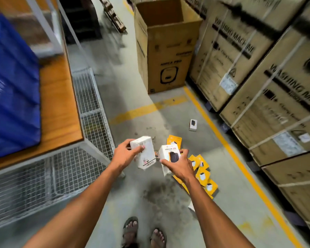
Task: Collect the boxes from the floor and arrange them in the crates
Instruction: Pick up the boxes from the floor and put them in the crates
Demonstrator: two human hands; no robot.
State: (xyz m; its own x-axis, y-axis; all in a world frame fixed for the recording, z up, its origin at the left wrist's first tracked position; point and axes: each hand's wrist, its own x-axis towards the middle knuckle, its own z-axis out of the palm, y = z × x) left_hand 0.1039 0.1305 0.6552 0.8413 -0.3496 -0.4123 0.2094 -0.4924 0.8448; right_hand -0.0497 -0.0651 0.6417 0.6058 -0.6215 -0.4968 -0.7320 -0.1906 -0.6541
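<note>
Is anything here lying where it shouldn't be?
Yes. Yellow boxes lie scattered in a loose heap on the floor, and one small white box sits apart near the yellow line. The tall carton stands open.

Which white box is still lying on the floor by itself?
The small white box near the yellow floor line, beyond the yellow packets; the other two white boxes are held in the hands.

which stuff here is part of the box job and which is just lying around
Job: white box held in left hand; white printed box in right hand; yellow boxes and small white box on floor; blue plastic crate.
Not job: open tall cardboard carton; strapped washing machine cartons.
</note>
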